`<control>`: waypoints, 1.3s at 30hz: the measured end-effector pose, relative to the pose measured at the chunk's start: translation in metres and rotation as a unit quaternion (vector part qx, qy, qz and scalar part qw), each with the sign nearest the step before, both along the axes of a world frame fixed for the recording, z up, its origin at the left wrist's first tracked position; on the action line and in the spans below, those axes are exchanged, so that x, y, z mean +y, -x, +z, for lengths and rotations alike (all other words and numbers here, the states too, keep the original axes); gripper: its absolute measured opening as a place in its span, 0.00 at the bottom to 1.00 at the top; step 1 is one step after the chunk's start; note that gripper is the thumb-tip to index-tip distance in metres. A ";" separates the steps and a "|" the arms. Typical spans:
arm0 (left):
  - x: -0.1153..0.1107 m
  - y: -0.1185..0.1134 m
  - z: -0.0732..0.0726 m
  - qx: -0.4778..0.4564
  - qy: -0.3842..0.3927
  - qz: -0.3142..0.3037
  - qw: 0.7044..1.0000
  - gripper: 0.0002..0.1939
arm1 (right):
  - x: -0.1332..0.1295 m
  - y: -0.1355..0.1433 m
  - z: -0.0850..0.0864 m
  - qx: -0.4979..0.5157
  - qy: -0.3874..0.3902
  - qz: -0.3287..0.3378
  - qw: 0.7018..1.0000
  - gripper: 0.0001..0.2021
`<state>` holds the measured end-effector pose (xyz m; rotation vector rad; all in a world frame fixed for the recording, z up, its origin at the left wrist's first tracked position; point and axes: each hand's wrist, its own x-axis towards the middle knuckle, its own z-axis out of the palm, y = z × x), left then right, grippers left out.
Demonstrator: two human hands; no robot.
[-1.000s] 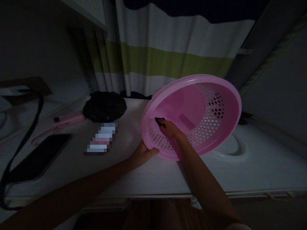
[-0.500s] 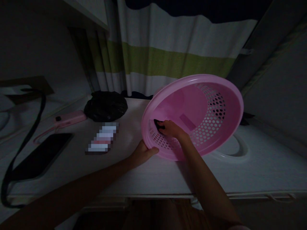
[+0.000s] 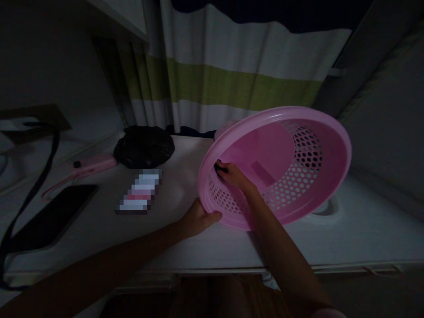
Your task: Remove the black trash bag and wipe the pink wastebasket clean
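A pink plastic basket (image 3: 258, 137) with rows of holes lies tipped on its side, its wide mouth facing me. My left hand (image 3: 196, 218) grips its lower left rim, thumb on the near side and fingers mostly hidden behind. Inside the basket is my right hand (image 3: 236, 177), closed on a small black cloth (image 3: 219, 168) against the left inner wall. Most of that cloth is covered by my fingers. A darker pink strip (image 3: 263, 173) shows on the basket's inside.
A black plastic bag (image 3: 144, 148), a phone with a lit, blurred screen (image 3: 139, 194), a pink device with a strap (image 3: 95, 164) and a dark tablet or phone (image 3: 54, 218) lie left on the white desk (image 3: 179, 161). A white ring (image 3: 333, 210) sits partly behind the basket.
The basket has turned and shifted slightly to the right, covering more of the white ring. My right hand has slid a little up the inner wall with the black cloth.
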<state>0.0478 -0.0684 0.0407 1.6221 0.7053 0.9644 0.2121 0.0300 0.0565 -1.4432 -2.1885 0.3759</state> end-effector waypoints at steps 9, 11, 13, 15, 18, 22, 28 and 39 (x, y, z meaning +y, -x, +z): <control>0.006 -0.001 -0.003 0.017 0.002 0.009 1.000 0.12 | 0.005 0.001 -0.011 -0.139 0.046 -0.237 0.960 0.19; 0.007 0.000 -0.002 0.019 0.011 0.008 1.000 0.11 | 0.000 0.000 -0.008 -0.163 0.063 -0.272 0.946 0.21; 0.006 0.000 0.000 0.018 0.019 0.007 1.000 0.12 | -0.006 -0.002 -0.003 -0.191 0.073 -0.274 0.940 0.21; 0.006 0.000 0.002 0.008 0.024 0.010 1.000 0.14 | -0.011 -0.004 0.005 -0.221 0.081 -0.251 0.939 0.19; 0.007 0.000 0.002 -0.007 0.031 0.020 0.999 0.17 | -0.016 -0.008 0.015 -0.242 0.087 -0.144 0.956 0.16; 0.008 0.001 -0.001 -0.017 0.008 0.002 1.000 0.22 | -0.012 -0.015 0.015 -0.159 0.068 -0.003 0.985 0.18; 0.007 0.002 -0.003 -0.004 -0.045 -0.003 0.999 0.22 | 0.015 -0.014 -0.012 -0.029 0.033 -0.006 0.999 0.23; 0.009 0.002 -0.003 0.023 -0.042 0.020 0.999 0.13 | 0.044 -0.004 -0.028 -0.030 0.011 -0.035 0.999 0.25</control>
